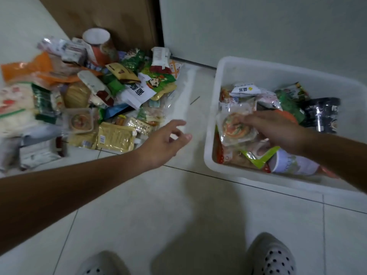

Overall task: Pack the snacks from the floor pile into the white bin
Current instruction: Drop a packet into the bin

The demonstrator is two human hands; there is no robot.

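While the left hand (162, 143) is held out low over the pale tiled floor (158, 205), in the gap between the heap and the bin, its fingers (177, 123) are seen loosely spread and slightly bent, with nothing held in them. The mixed pile of packaged snacks (89, 92) is heaped on the floor to the left, against a brown wooden door (103, 14); a red paper cup with a white lid (99, 46) is tipped at its far side, and flat yellow vacuum packets (115, 138) lie at its near edge. The white rectangular plastic bin (210, 135) is set on the floor to the right, close to a white wall (258, 26), and is already partly filled. The right hand (276, 130) is stretched over the bin, its fingers (248, 120) laid on the top of a clear packet holding a round orange-and-green swirled snack (236, 130), which rests on the other packets inside; whether the packet is gripped or only touched cannot be told. A black plastic tub (321, 116) is seen at the bin's far right side, and a green-edged pouch (258, 157) and a pale paper cup lying on its side (294, 163) at its near side. Two light perforated shoes (272, 257) are visible at the bottom edge.
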